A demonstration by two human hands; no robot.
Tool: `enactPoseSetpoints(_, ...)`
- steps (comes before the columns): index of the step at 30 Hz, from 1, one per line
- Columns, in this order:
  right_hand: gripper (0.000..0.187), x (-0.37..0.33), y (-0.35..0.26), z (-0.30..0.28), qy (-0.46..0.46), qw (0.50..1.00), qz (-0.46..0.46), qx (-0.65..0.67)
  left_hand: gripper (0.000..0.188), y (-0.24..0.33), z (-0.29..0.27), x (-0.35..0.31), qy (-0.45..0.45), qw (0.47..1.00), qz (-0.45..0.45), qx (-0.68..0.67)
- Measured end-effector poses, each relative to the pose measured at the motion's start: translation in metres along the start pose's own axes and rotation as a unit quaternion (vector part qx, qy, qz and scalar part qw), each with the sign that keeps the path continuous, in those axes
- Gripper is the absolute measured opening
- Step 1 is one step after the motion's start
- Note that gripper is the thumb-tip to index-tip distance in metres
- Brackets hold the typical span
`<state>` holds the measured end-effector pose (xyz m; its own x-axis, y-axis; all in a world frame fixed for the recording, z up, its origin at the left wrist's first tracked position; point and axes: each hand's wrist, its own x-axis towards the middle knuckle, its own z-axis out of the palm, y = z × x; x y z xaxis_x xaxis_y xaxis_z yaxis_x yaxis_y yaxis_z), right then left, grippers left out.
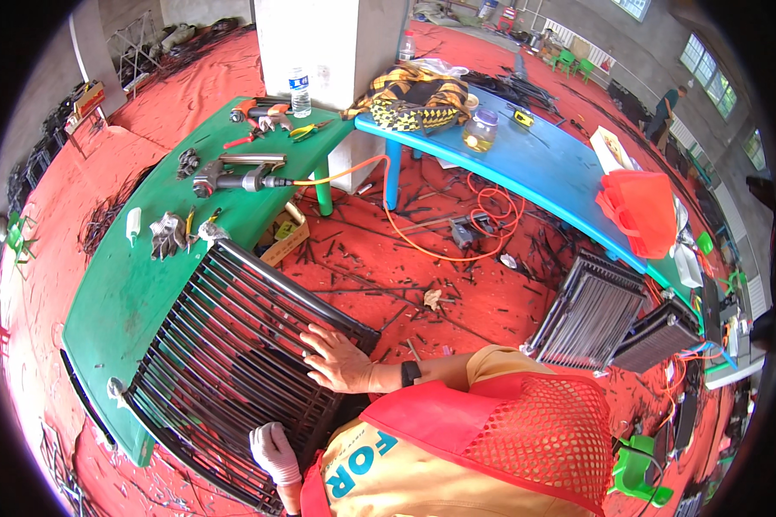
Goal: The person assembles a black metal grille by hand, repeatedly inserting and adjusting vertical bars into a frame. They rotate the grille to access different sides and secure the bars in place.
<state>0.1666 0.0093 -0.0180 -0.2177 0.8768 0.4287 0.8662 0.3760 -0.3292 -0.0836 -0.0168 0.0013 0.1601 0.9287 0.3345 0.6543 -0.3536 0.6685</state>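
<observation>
A black slatted metal rack (pixel 233 366) leans at a slant, its far end on the green table (pixel 112 293) and its near end against my body. White wrapping covers its two far corners. My right hand (pixel 341 360), bare and with a dark band at the wrist, lies on the slats near the right rail, fingers spread. In a white glove, my left hand (pixel 274 452) rests at the near left part of the rack, its fingers curled over a slat. What lies beneath the slats is mostly hidden.
A power drill (pixel 224 179), grey gloves (pixel 168 235), pliers and a water bottle (pixel 299 93) lie or stand on the green table. An orange hose (pixel 422 254) loops over the littered red floor. More slatted racks (pixel 588 312) stand right, below a blue table (pixel 526 159).
</observation>
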Motion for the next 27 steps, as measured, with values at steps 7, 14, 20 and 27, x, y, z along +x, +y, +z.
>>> enactPoseSetpoints(7,0.032,0.0005,0.0007,-0.0005,-0.003,1.0,-0.005,-0.008,0.009,-0.0002,0.0,0.0,-0.006,1.0,-0.006,-0.004)
enactPoseSetpoints(14,0.031,0.0003,0.0016,-0.0002,-0.007,1.0,-0.008,0.006,0.008,0.0013,0.0005,0.0009,0.008,1.0,0.013,0.003)
enactPoseSetpoints(20,0.031,-0.0004,0.0018,0.0005,-0.005,1.0,-0.007,0.011,0.009,0.0012,0.0011,0.0006,0.009,1.0,0.006,0.002)
enactPoseSetpoints(27,0.033,0.0004,0.0011,-0.0009,-0.009,1.0,-0.004,0.01,0.008,-0.0007,0.0009,0.0007,0.006,1.0,0.021,-0.001)
